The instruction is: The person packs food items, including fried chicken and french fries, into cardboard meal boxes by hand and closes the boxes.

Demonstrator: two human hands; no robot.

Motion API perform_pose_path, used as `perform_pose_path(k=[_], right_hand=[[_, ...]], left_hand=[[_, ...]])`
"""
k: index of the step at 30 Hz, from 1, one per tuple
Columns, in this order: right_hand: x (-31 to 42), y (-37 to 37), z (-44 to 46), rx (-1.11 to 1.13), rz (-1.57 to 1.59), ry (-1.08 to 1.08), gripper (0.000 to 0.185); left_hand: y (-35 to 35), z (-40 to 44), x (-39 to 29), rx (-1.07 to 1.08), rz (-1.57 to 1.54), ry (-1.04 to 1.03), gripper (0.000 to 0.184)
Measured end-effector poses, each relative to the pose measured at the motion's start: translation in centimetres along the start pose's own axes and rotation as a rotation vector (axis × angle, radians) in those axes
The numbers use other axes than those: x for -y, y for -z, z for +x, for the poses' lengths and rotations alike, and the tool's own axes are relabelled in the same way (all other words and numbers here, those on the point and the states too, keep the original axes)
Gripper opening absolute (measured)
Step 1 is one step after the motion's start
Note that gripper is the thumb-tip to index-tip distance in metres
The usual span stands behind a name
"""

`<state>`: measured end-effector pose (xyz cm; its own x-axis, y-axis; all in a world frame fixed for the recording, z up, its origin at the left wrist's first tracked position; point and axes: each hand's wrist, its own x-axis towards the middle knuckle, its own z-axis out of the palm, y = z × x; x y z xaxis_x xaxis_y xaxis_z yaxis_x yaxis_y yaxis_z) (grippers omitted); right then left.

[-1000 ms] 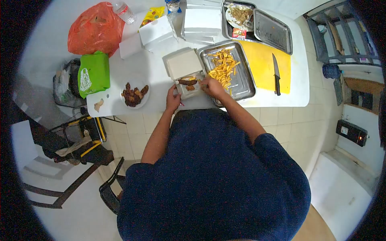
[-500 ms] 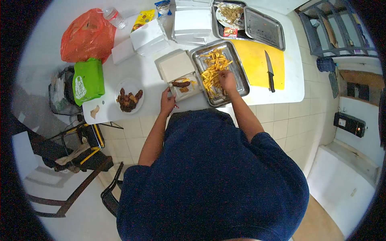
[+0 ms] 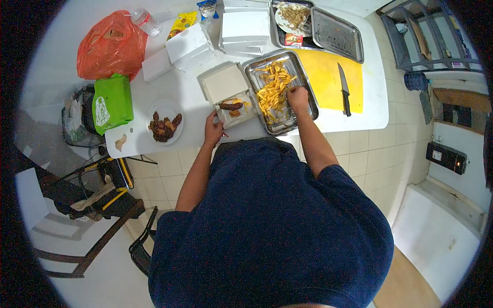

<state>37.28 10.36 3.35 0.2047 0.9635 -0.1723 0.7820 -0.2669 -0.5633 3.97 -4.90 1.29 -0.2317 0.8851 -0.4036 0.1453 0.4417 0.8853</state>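
Observation:
My right hand (image 3: 298, 99) is over the right side of a metal tray (image 3: 304, 82). Its fingers are pinched at the edge of a heap of french fries (image 3: 275, 84), closed on fries that the hand largely hides. At the near left corner of an open white takeaway box (image 3: 241, 119), my left hand (image 3: 213, 128) grips the side with its fingers and thumb. Inside that box lie a dark brown piece of meat (image 3: 230, 106), a smaller browned piece (image 3: 234, 113) and some yellow bits. The box's lid (image 3: 224, 83) is folded back, away from me.
A white plate of browned meat (image 3: 164, 127) stands at left. On the right, a knife (image 3: 344, 90) lies on a yellow cutting board (image 3: 323, 77). Farther back are closed white boxes (image 3: 245, 28), another tray (image 3: 337, 37), a bottle (image 3: 146, 23), and red (image 3: 110, 49) and green (image 3: 113, 102) bags.
My right hand has shifted slightly right, from over the fries toward the tray's right side. My left hand stays at the box corner.

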Motion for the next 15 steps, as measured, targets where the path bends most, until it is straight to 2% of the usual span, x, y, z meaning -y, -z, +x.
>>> perform_pose_path(k=[5, 7, 11, 13, 15], right_hand=[[0.2, -0.6, -0.2, -0.007, -0.001, -0.041, 0.023], [0.0, -0.9, -0.1, -0.037, 0.043, -0.085, 0.023], [2.4, 0.1, -1.3, 0.073, 0.17, 0.101, 0.022], [3.9, -0.2, -1.8, 0.091, 0.205, 0.252, 0.024], [5.6, -1.2, -2.8, 0.183, 0.284, 0.239, 0.021]], left_hand=[[0.2, 1.6, 4.4, -0.021, 0.027, -0.161, 0.053], [0.1, 1.3, 3.3, -0.001, 0.03, -0.057, 0.053], [0.2, -0.1, -0.5, 0.053, -0.152, 0.118, 0.053], [0.1, 0.1, 0.0, 0.037, -0.093, 0.037, 0.053], [0.1, 0.0, 0.2, 0.035, -0.07, -0.018, 0.053]])
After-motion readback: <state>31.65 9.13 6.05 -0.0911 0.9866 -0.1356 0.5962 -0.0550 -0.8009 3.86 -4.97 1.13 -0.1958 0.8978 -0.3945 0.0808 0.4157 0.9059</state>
